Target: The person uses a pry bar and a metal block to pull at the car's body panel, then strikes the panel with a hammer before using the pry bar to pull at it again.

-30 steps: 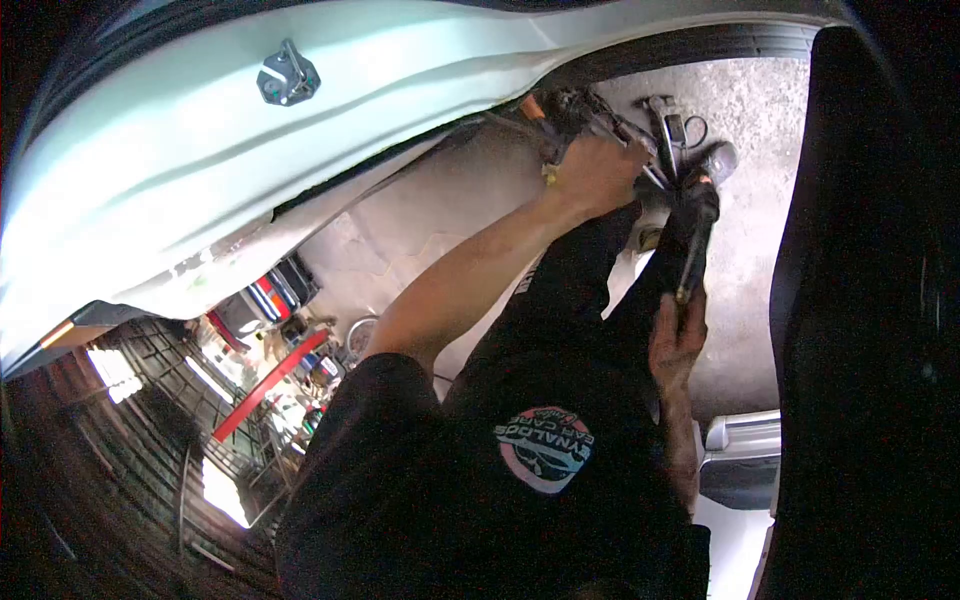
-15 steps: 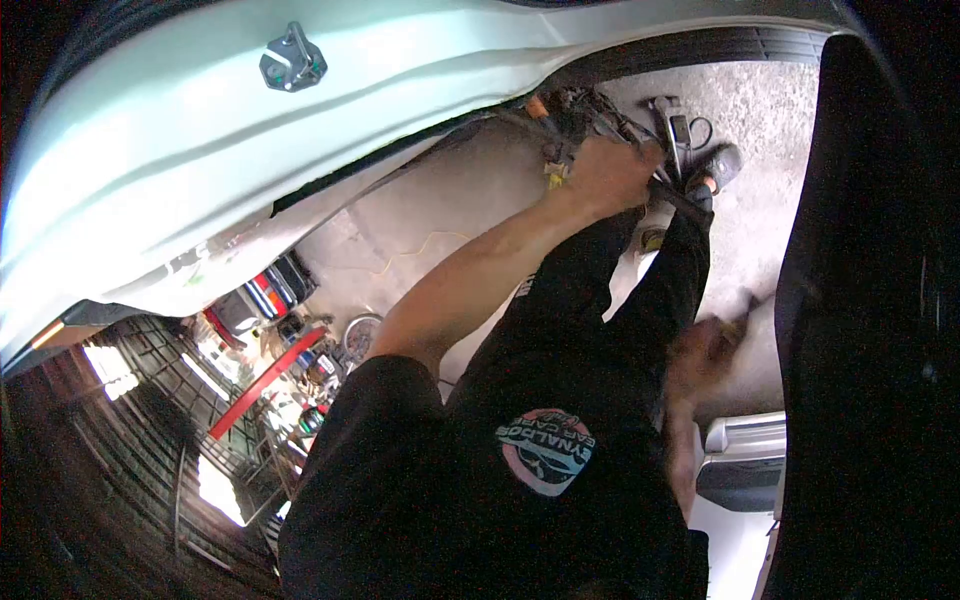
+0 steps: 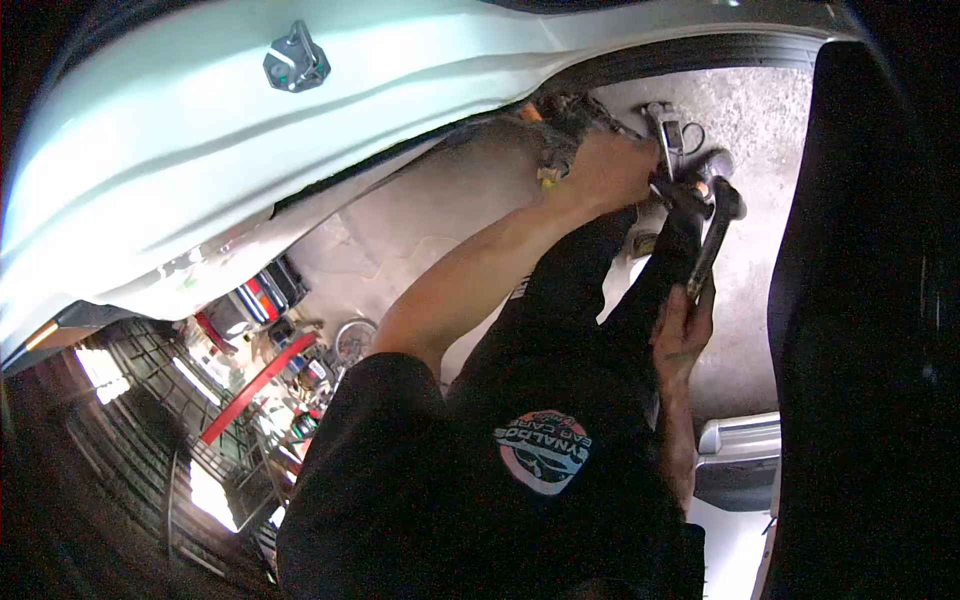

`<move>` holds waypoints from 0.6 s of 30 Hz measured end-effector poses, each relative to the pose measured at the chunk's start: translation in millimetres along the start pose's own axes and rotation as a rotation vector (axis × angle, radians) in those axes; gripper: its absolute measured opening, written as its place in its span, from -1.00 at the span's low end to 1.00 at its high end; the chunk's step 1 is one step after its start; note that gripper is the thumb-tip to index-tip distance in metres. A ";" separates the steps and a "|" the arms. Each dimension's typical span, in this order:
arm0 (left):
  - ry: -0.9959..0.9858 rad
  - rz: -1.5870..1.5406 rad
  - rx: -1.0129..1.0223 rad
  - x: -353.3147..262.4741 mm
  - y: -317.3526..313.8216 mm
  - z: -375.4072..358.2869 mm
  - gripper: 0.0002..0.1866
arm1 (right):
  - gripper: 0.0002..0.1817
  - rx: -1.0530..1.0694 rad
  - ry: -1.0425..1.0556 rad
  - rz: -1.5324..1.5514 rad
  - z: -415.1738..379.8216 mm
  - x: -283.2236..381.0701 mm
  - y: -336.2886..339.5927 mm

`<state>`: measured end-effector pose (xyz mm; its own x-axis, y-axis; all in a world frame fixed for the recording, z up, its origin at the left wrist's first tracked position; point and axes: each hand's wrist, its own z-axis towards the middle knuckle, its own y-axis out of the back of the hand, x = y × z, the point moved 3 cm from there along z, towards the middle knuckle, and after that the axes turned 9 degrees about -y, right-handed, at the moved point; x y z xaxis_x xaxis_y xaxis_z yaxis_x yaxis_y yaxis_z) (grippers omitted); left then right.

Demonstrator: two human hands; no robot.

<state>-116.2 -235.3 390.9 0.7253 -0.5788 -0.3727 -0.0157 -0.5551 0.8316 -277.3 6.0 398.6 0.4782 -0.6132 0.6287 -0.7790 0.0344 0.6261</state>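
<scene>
My left hand [image 3: 610, 172] is closed around a dark bar-shaped tool [image 3: 680, 197], whose end sticks out past my fist toward the right. Just beyond the fist is a dark, dirty mechanical assembly [image 3: 580, 115] under the car body, with a yellow piece [image 3: 548, 176] below it. My right hand [image 3: 685, 325] grips a hammer [image 3: 708, 258] by its handle. The hammer's head is up beside the outer end of the bar. My fingers cover the lower part of the handle.
A pale car body panel [image 3: 400, 110] arches over the upper left. On the concrete floor [image 3: 770, 120] lies a metal tool [image 3: 664, 130] near my shoe [image 3: 717, 165]. Tools and boxes [image 3: 270, 300] crowd the left. A dark surface [image 3: 860, 300] borders the right, above a silver vehicle part [image 3: 740, 440].
My right hand, blurred and lower right before, has swung the hammer up and inward, bringing its head beside the bar. My left hand has stayed nearly in place.
</scene>
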 end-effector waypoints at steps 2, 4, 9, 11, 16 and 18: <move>-0.002 0.008 -0.005 2.6 -0.2 5.3 -0.58 | -0.67 0.098 -0.266 0.454 8.5 52.0 13.3; 0.008 -0.008 -0.044 3.4 0.4 3.8 -0.57 | -0.66 -0.131 -0.181 0.321 0.5 -3.0 18.6; -0.033 -0.012 -0.089 5.6 0.9 5.2 -0.58 | -0.69 -0.308 -0.420 0.808 1.2 62.7 76.2; 0.001 0.006 -0.037 6.0 1.3 3.7 -0.58 | -0.76 -0.195 -0.453 0.369 -11.4 31.8 19.5; -0.052 0.015 -0.003 11.2 -6.3 -2.2 -0.55 | -0.62 0.172 -0.384 0.451 -8.2 32.9 13.3; -0.059 -0.005 -0.041 11.9 -8.1 -3.0 -0.54 | -0.73 -0.007 -0.363 0.579 -11.1 9.5 23.3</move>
<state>-105.3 -235.9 381.0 0.6831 -0.6112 -0.3997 0.0171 -0.5338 0.8455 -286.3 9.8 424.2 -0.1824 -0.7201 0.6694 -0.8648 0.4414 0.2392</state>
